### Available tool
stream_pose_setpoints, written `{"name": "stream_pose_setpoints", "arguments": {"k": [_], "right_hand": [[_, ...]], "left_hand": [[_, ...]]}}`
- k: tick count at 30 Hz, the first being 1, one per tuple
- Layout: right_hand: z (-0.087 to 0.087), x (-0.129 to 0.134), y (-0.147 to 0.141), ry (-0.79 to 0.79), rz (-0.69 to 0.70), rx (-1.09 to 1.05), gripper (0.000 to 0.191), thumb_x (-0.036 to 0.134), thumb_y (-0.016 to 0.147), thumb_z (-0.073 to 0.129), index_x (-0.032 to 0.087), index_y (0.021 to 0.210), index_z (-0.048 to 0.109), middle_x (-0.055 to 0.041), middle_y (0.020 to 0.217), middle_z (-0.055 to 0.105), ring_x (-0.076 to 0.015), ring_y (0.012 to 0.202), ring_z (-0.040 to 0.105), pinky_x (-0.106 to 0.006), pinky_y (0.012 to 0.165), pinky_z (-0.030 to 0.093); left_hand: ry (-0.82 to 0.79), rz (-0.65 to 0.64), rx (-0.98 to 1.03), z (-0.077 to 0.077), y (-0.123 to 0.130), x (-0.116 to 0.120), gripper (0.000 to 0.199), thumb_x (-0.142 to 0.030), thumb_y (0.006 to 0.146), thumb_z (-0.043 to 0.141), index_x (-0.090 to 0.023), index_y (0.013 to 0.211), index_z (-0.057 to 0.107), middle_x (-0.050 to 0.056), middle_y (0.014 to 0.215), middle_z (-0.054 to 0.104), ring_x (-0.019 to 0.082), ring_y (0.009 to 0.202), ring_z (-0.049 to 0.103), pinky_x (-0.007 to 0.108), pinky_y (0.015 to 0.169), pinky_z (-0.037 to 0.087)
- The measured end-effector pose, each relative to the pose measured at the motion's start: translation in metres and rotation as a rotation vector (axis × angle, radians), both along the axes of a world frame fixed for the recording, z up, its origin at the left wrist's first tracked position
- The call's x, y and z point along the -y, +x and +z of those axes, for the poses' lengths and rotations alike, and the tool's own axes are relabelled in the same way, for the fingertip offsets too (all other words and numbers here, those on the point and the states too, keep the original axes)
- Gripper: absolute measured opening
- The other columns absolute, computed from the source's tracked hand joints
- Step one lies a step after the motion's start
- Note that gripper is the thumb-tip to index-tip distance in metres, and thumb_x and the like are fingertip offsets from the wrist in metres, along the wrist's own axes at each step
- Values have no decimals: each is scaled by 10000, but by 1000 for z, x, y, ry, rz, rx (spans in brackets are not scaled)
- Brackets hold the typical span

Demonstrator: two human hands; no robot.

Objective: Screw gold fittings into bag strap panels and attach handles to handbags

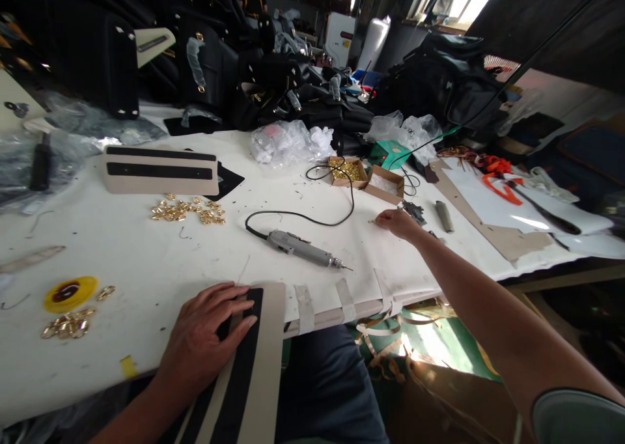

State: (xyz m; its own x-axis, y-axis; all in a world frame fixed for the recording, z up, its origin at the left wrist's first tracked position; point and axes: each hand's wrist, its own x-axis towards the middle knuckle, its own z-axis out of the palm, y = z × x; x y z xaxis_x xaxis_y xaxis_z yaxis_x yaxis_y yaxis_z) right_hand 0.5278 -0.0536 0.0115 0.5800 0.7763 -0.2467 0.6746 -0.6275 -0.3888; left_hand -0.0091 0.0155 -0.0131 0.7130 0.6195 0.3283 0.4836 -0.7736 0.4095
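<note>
My left hand (208,336) lies with fingers stretched over a beige panel (271,340) that carries black strips. The panel reaches over the table's front edge towards my lap. Out to the right, my right hand (398,224) is closed in a pinch at the tabletop. Tiny gold-coloured bits (371,222) show at its fingertips; whether they are gripped or only touched is unclear. Between my hands rests a grey electric screwdriver (303,249), its bit pointing right.
Behind lie a second beige panel (161,182), gold metal fittings (185,210), a box of small gold pieces (346,169) and a box of clear pieces (385,183). A yellow tape roll (71,294) is at left. Black bags (209,66) crowd the back.
</note>
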Motion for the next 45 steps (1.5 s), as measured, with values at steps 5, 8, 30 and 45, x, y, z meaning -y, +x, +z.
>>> {"name": "stream_pose_setpoints", "arguments": {"k": [5,8,30,45], "right_hand": [[-3,-3,-1,-58,1,20,308,454,980,678,151,933,709,-4,810,686,-132,686,617,-274,652,516],[-4,-5,-1,-95,-14,18,312,455,1012,657,147,994,698,-15,912,702,-145,768,665,-308,719,581],[-3,-4,-14,-61,-38,141,309,462,1002,654,161,975,719,-4,827,719,-140,701,652,-302,710,547],[2,10,-26,-45,183,374,300,363,1017,513,224,1034,778,-97,1163,733,-224,975,637,-283,713,382]], "left_hand": [[4,4,-1,-2,-1,0,211,-444,941,686,-294,1055,780,34,1249,779,313,1261,643,497,1045,473],[2,11,-5,-2,-1,0,218,-453,939,685,-297,1057,782,36,1253,779,314,1265,643,497,1049,473],[3,8,5,-2,-1,1,194,-429,942,682,-299,1059,765,30,1262,774,304,1272,636,493,1053,467],[-3,27,-12,1,0,1,217,-448,932,678,-299,1047,786,38,1256,781,312,1270,648,483,1060,487]]}}
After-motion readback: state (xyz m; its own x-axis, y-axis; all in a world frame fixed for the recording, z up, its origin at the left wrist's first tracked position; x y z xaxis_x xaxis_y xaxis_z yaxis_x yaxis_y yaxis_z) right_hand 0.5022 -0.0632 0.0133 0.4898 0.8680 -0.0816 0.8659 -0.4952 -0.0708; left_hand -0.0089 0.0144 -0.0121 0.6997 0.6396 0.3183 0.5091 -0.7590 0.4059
